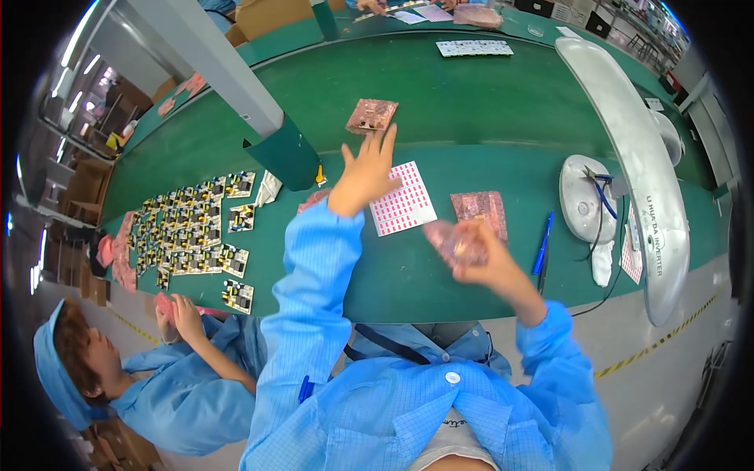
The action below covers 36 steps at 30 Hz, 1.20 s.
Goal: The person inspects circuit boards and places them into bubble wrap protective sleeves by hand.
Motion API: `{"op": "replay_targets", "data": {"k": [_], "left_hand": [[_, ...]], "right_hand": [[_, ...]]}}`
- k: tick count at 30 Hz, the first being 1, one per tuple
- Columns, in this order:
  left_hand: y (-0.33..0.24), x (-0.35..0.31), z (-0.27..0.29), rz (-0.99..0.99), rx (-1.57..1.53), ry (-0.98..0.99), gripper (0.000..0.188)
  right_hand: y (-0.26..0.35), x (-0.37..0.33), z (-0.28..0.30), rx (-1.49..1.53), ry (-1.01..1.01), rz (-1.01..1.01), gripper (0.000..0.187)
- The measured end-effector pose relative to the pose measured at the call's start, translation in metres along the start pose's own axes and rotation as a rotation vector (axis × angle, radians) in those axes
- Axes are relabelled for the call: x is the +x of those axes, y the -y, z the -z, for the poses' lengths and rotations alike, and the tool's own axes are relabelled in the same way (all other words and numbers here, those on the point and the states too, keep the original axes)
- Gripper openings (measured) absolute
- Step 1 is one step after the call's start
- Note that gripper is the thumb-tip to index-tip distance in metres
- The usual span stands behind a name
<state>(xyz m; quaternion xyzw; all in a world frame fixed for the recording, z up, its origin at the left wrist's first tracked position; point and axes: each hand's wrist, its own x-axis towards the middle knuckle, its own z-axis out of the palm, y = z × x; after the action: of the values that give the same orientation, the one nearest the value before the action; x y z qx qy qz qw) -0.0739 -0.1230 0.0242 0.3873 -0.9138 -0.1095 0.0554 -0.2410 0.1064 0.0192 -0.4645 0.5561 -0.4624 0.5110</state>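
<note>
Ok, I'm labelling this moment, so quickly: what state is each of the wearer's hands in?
Left hand: open, fingers spread at a pink bubble-wrap pouch; contact unclear.
Right hand: closed, holding a translucent pink pouch.

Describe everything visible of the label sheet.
The sheet looks like white paper, printed or stuck with rows of small pinkish-red rectangles inside a plain margin. It lies flat and slightly turned on the green table. The left hand hides part of its left edge; whether they touch, I can't tell.
</note>
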Motion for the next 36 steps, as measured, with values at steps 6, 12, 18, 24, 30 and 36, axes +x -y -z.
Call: {"op": "replay_targets", "data": {"k": [6, 12, 18, 24, 30, 36], "left_hand": [[-0.009, -0.117, -0.016, -0.078, 0.094, -0.015, 0.081], [-0.037, -0.163, -0.012, -0.109, -0.027, -0.054, 0.074], [-0.039, -0.183, -0.010, -0.155, -0.156, -0.133, 0.064], [-0.055, -0.144, -0.020, -0.413, -0.426, -0.100, 0.044], [-0.082, -0.106, -0.061, -0.742, -0.346, -0.162, 0.025], [-0.069, -0.104, -0.081, -0.785, -0.380, -0.187, 0.017]], "right_hand": [[0.039, 0.131, 0.022, -0.102, -0.071, 0.036, 0.057], [0.003, 0.283, 0.014, -0.768, -0.458, 0.097, 0.073], [0.018, 0.260, -0.007, -0.874, -0.294, 0.146, 0.082], [0.043, 0.096, 0.008, -1.250, 0.051, -0.048, 0.071], [0.004, 0.036, 0.012, -1.358, -0.207, -0.029, 0.076], [-0.004, 0.077, 0.051, -1.069, -0.201, 0.108, 0.059]]}}
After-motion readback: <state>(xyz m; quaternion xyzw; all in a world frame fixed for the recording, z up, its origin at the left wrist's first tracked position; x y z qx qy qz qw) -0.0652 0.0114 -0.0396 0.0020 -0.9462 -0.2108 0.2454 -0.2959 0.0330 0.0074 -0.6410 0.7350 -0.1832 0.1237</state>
